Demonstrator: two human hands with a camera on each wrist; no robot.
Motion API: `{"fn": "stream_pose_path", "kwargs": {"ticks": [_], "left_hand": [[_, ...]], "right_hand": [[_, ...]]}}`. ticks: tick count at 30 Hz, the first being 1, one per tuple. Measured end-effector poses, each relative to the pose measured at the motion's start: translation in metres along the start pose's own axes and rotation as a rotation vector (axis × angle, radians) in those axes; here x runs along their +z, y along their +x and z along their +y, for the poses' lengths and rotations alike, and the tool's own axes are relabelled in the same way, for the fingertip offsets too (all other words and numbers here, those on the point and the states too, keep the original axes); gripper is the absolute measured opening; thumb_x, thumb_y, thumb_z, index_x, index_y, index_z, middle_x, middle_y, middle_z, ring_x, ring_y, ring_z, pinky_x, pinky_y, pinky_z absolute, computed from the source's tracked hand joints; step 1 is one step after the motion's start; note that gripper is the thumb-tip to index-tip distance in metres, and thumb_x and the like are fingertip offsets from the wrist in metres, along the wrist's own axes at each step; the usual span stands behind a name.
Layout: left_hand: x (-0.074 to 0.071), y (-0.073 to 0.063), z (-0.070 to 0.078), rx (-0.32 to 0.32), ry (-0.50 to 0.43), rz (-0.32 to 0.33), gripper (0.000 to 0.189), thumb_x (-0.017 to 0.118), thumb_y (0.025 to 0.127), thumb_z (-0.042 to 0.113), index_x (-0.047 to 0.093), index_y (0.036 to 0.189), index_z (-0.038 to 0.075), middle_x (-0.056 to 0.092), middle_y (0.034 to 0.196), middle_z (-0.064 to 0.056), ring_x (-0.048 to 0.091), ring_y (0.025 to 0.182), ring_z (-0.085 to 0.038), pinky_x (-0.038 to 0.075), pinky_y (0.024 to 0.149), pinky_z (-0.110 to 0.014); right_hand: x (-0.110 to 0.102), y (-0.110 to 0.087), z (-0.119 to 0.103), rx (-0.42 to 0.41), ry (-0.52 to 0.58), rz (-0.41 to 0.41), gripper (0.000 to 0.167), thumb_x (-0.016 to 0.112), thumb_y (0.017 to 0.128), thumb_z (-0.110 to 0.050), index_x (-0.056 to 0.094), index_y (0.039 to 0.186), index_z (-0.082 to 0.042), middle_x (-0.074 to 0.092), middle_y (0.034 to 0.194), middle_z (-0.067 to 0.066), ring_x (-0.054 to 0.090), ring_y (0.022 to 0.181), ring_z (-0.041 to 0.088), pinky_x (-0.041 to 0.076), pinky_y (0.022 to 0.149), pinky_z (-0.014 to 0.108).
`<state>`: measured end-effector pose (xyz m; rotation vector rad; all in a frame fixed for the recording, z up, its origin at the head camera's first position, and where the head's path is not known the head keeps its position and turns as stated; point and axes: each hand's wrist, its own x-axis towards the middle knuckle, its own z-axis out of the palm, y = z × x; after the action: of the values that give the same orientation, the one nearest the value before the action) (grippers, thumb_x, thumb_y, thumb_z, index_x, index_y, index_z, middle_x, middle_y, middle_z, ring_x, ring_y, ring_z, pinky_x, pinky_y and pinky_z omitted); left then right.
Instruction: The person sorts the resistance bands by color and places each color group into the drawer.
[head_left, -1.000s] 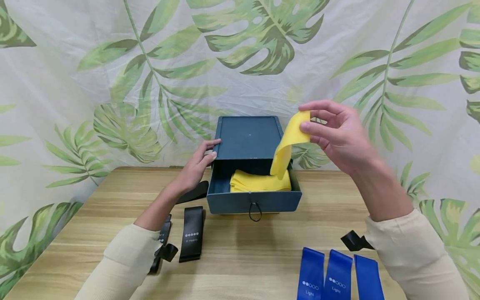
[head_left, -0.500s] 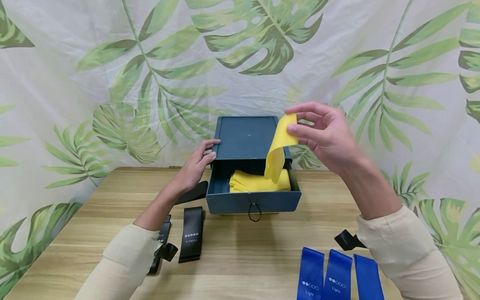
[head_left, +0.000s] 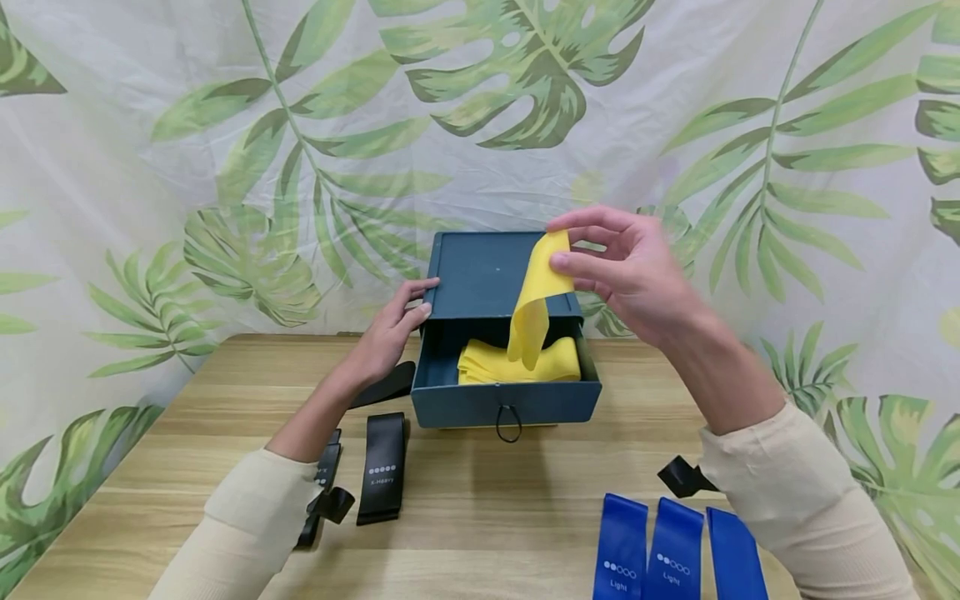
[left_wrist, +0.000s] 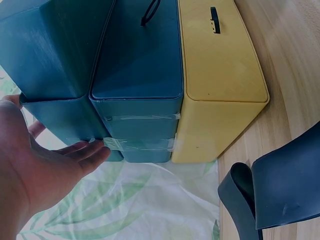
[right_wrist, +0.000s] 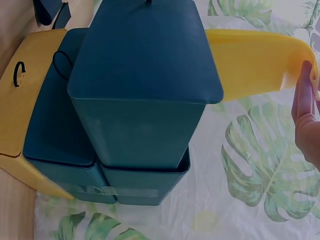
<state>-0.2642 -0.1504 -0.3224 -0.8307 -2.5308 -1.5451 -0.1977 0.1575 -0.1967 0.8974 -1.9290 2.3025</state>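
The person's right arm reached in from the right, its forearm slanting up and inward, the right hand point(head_left: 630, 267) raised beside the cabinet's upper right corner, palm turned toward the left. Its thumb and fingers pinched the upper end of a yellow strap point(head_left: 534, 304), which curved down in a loose loop, its lower end hanging over the pulled-out top drawer point(head_left: 457, 407). More yellow straps point(head_left: 486, 365) lay folded inside that drawer.

The left arm came up from the lower left, and the left hand point(head_left: 386, 333) rested against the side of the blue cabinet point(head_left: 480, 271). Its fingers were spread and slightly bent, touching the side wall near the top edge without gripping a strap. Below that arm, black straps point(head_left: 381, 479) lay on the desk point(head_left: 495, 533); blue straps point(head_left: 621, 533) lay near the right sleeve point(head_left: 795, 492).
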Motion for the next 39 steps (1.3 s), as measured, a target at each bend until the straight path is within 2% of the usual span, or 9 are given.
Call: {"fn": "stream_pose_path", "kwargs": {"ticks": [7,19,22,26,31,34,39], "left_hand": [[0.001,0.0,0.001,-0.025,0.003,-0.002,0.051,0.035,0.113,0.029,0.033,0.159,0.009,0.026,0.165,-0.022,0.025,0.152,-0.039,0.027,0.118,-0.063],[0.002,-0.001,0.0,-0.006,-0.004,-0.002,0.052,0.034,0.113,0.029,0.031,0.161,0.008,0.027,0.165,-0.018,0.026,0.152,-0.039,0.028,0.118,-0.062],[0.002,-0.001,0.0,-0.007,-0.002,-0.001,0.052,0.034,0.113,0.028,0.031,0.16,0.008,0.028,0.165,-0.018,0.027,0.151,-0.039,0.028,0.118,-0.062],[0.002,-0.001,0.0,-0.009,0.0,0.0,0.052,0.035,0.113,0.028,0.032,0.16,0.008,0.028,0.164,-0.019,0.028,0.15,-0.039,0.029,0.118,-0.062],[0.002,0.0,0.0,0.001,-0.007,0.003,0.051,0.035,0.112,0.026,0.032,0.159,0.006,0.031,0.163,-0.02,0.03,0.149,-0.042,0.03,0.117,-0.063],[0.003,0.001,-0.001,0.009,-0.016,0.001,0.051,0.034,0.112,0.026,0.032,0.159,0.005,0.032,0.162,-0.021,0.032,0.148,-0.043,0.031,0.116,-0.064],[0.002,0.001,-0.001,-0.003,-0.007,0.008,0.053,0.034,0.112,0.028,0.031,0.16,0.006,0.03,0.163,-0.021,0.03,0.149,-0.042,0.031,0.116,-0.063]], "right_hand": [[0.004,0.001,0.003,0.024,-0.066,-0.012,0.03,0.065,0.092,0.014,0.077,0.11,-0.006,0.067,0.101,0.012,0.07,0.081,0.018,0.058,0.072,0.025],[0.013,0.007,0.01,0.051,-0.106,-0.053,0.029,0.067,0.092,0.011,0.076,0.113,-0.008,0.067,0.105,0.012,0.067,0.082,0.021,0.056,0.071,0.027],[0.017,0.011,0.014,0.063,-0.131,-0.062,0.028,0.068,0.093,0.009,0.075,0.116,-0.004,0.068,0.11,0.012,0.067,0.085,0.021,0.057,0.074,0.029],[0.026,0.018,0.019,0.074,-0.177,-0.089,0.028,0.068,0.094,0.007,0.071,0.121,0.001,0.069,0.107,0.013,0.069,0.087,0.022,0.06,0.077,0.032],[0.042,0.029,0.024,0.058,-0.223,-0.142,0.028,0.068,0.096,0.004,0.069,0.123,0.004,0.069,0.103,0.016,0.07,0.086,0.023,0.06,0.076,0.033],[0.046,0.033,0.028,0.054,-0.239,-0.144,0.027,0.069,0.096,0.003,0.069,0.122,0.005,0.069,0.102,0.016,0.071,0.087,0.023,0.06,0.075,0.032],[0.037,0.024,0.039,0.134,-0.364,-0.126,0.026,0.072,0.095,-0.002,0.071,0.12,0.003,0.07,0.103,0.014,0.073,0.09,0.023,0.062,0.078,0.037]]}}
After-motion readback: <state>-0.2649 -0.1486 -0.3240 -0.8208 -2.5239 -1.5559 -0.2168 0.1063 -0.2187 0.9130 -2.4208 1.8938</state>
